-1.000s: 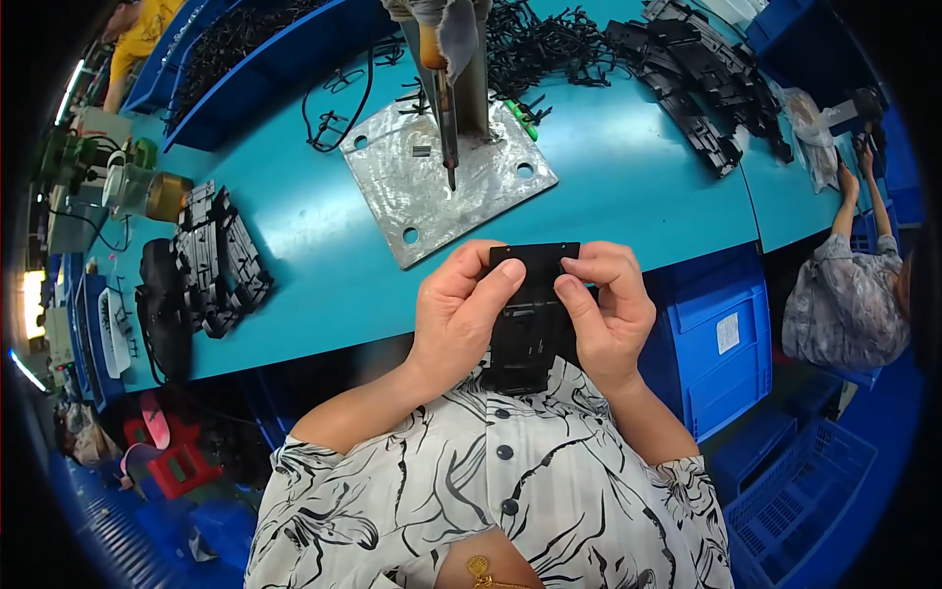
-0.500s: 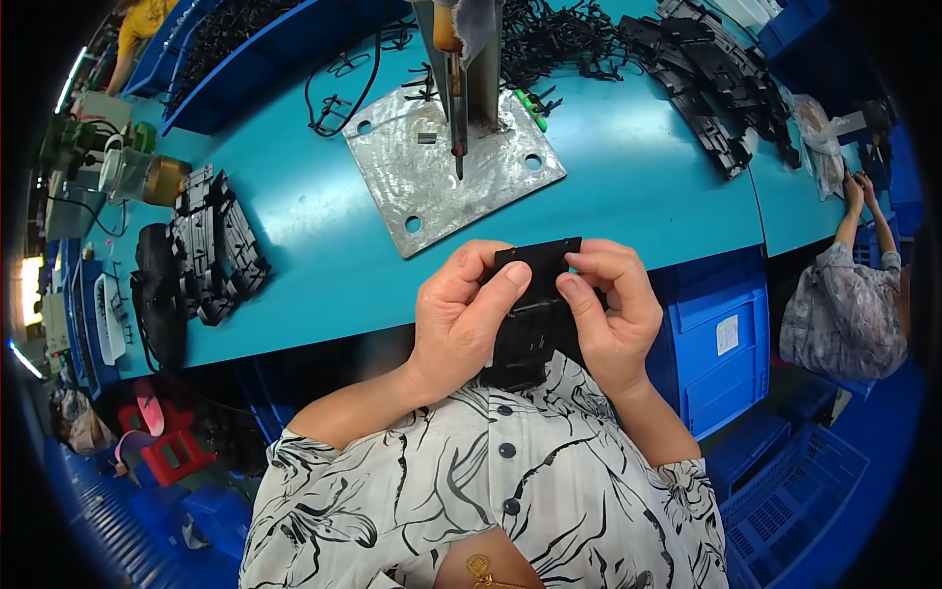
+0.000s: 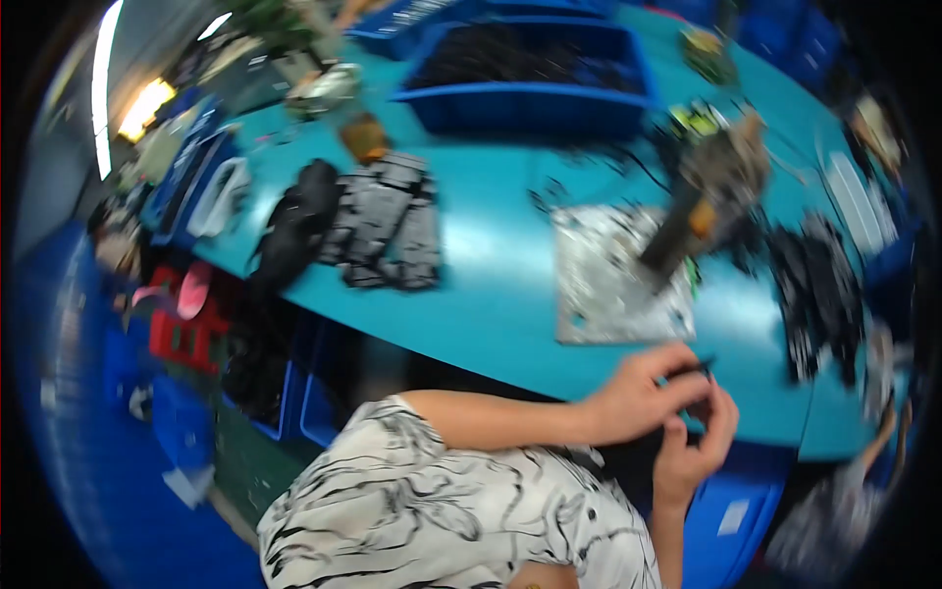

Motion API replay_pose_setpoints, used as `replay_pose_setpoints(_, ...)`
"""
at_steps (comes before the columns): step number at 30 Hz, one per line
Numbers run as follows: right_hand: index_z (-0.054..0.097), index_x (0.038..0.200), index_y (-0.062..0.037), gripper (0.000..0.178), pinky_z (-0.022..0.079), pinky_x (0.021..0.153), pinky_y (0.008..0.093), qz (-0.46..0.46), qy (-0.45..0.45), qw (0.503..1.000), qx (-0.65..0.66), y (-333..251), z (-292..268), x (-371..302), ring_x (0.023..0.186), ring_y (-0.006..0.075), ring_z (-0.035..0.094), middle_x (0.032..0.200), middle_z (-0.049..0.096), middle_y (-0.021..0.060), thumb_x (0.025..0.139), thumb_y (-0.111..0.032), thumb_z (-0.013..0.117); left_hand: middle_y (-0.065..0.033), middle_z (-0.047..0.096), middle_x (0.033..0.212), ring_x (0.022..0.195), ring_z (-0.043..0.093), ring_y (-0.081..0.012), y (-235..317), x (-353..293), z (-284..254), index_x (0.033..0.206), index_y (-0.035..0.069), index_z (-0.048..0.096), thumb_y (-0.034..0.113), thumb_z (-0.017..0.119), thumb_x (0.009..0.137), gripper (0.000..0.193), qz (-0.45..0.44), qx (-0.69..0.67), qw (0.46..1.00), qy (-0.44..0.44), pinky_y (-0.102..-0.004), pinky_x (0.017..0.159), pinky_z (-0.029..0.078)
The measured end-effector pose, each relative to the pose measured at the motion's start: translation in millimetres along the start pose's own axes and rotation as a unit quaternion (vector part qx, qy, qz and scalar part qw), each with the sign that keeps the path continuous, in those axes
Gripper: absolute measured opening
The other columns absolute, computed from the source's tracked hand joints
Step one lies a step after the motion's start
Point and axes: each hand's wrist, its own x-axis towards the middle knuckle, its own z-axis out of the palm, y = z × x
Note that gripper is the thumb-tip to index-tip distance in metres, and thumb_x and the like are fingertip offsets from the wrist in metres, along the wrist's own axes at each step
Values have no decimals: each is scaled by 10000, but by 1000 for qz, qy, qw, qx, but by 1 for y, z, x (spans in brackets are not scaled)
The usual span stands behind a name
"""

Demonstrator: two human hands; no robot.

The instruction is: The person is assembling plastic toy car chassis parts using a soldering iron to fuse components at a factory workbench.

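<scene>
Workshop; teal workbench, blue parts bin

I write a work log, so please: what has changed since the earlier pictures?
The view swung left, shifting the scene right. The left hand and right hand have come closer together; a dark piece shows between them, too blurred to tell whether it is the part held earlier. The plate and black parts still lie on the table.

No legible text anywhere. White label on blue bin, lower right: too blurred to read. Pale marks on blue tray, top: unreadable too.
</scene>
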Motion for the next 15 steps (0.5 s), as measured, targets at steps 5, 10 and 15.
replay_pose_setpoints(5, 490, 1188, 54, 620, 466, 749, 307, -27, -14, 999, -30, 11, -1, -1, 899, 232, 561, 1074, 522, 146, 842, -438, 639, -67, 577, 949, 882, 553, -130, -11, 5, -3, 1056, 13, 589, 201, 576, 913, 236, 77, 114, 990, -24, -263, 750, 458)
replay_pose_setpoints(10, 491, 1093, 80, 358, 440, 694, 315, 36, -68, 997, -1, 18, 7, -6, 826, 223, 547, 997, 547, 157, 901, -210, 576, -101, 556, 955, 914, 555, -200, -20, 5, -19, 1054, 10, 613, 168, 556, 910, 222, 63, 141, 988, -22, -298, 799, 439)
replay_pose_setpoints(15, 487, 1118, 62, 350, 460, 774, 323, 200, -101, 928, 298, 6, 17, -4, 885, 210, 565, 1035, 548, 142, 922, -228, 493, -105, 527, 946, 911, 555, -264, -26, 6, -35, 1055, 35, 622, 27, 564, 828, 234, 208, 360, 909, 22, -335, 804, 449)
